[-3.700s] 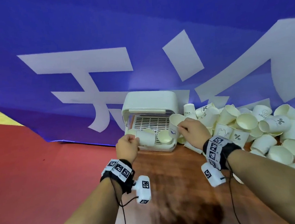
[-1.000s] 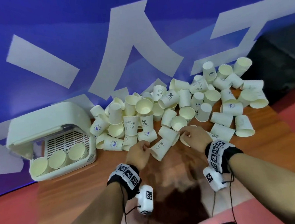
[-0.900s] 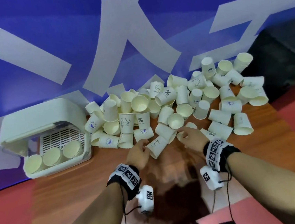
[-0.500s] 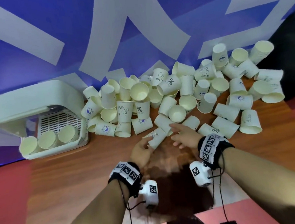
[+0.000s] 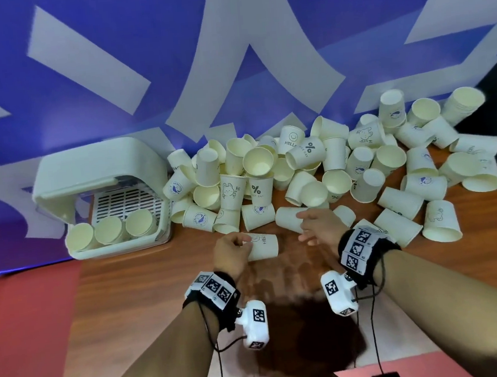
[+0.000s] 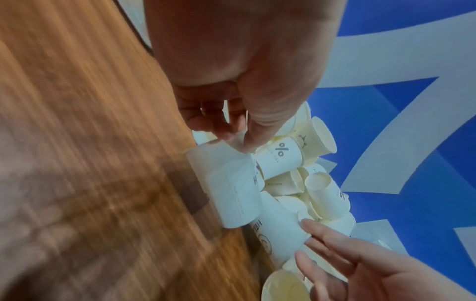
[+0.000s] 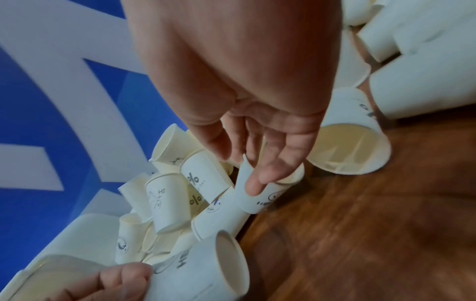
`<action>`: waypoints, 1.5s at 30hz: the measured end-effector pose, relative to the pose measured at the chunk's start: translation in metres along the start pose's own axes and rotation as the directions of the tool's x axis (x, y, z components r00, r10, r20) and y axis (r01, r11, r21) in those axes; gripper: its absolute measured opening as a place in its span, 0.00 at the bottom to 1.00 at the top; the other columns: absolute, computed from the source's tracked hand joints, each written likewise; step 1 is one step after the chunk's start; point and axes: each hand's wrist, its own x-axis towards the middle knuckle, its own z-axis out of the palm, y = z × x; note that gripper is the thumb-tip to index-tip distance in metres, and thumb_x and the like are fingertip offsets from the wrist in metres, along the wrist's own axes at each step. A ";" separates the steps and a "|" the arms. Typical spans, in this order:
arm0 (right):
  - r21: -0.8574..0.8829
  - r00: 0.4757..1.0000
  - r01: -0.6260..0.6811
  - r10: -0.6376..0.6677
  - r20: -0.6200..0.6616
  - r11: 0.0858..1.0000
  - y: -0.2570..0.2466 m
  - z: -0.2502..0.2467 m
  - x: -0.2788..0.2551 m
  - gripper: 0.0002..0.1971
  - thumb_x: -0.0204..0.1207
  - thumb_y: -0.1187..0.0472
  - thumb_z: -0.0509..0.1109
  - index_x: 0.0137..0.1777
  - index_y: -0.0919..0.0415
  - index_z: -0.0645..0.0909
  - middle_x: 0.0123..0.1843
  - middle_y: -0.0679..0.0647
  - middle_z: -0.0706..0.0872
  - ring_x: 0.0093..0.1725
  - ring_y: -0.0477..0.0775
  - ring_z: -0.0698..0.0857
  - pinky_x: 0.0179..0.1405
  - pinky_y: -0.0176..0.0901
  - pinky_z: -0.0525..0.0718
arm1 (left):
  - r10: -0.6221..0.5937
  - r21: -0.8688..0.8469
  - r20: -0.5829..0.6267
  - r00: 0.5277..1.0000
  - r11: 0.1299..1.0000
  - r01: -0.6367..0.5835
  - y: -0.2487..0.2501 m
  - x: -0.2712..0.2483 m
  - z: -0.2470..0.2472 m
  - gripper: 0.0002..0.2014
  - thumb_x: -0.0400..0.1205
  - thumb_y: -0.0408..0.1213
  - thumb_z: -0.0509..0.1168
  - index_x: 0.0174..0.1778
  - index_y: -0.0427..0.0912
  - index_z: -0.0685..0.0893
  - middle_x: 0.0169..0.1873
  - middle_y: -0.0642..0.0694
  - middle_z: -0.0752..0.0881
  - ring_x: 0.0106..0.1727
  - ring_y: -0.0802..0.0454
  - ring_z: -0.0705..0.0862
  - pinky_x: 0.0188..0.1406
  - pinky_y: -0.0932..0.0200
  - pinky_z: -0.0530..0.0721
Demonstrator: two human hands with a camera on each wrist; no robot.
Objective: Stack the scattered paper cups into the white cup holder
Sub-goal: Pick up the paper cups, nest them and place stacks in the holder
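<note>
We are pinching base end of lying cup (image 5: 263,246) with left hand (image 5: 230,254); cup lying on its side on table (image 5: 147,287), just in front of cup pile (image 5: 314,170), long axis running left-right, open mouth pointing toward right hand (image 5: 319,227). Right hand, fingers loosely spread, is touching second lying cup (image 5: 289,218) at pile's near edge, not gripping. White cup holder (image 5: 107,197) sitting left of pile, three stacks already inside. Left hand nearer holder, so we judge it carries its cup there.
</note>
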 end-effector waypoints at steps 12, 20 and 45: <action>-0.291 0.928 0.326 -0.363 -0.080 0.899 -0.092 0.055 -0.036 0.10 0.76 0.67 0.65 0.41 0.55 0.87 0.37 0.48 0.88 0.26 0.53 0.88 0.33 0.42 0.84 | 0.112 0.070 -0.109 0.988 0.992 -0.105 0.028 0.004 -0.107 0.16 0.74 0.31 0.71 0.54 0.50 0.80 0.35 0.50 0.81 0.38 0.50 0.82 0.44 0.53 0.84; -0.338 0.882 0.444 -0.472 -0.001 0.830 -0.142 0.130 -0.042 0.10 0.71 0.71 0.67 0.40 0.53 0.78 0.34 0.52 0.83 0.27 0.52 0.88 0.34 0.51 0.86 | 0.168 0.130 -0.227 0.959 0.981 -0.141 0.018 0.006 -0.193 0.09 0.71 0.31 0.70 0.44 0.47 0.84 0.32 0.51 0.83 0.36 0.50 0.82 0.40 0.55 0.81; -0.646 0.709 0.658 -0.609 0.356 0.388 -0.163 0.303 0.001 0.10 0.78 0.52 0.69 0.40 0.54 0.88 0.41 0.49 0.83 0.43 0.49 0.81 0.49 0.50 0.81 | 0.336 0.296 -0.352 0.874 0.925 -0.237 -0.068 0.047 -0.339 0.02 0.77 0.36 0.72 0.39 0.44 0.88 0.40 0.51 0.86 0.42 0.54 0.83 0.46 0.57 0.81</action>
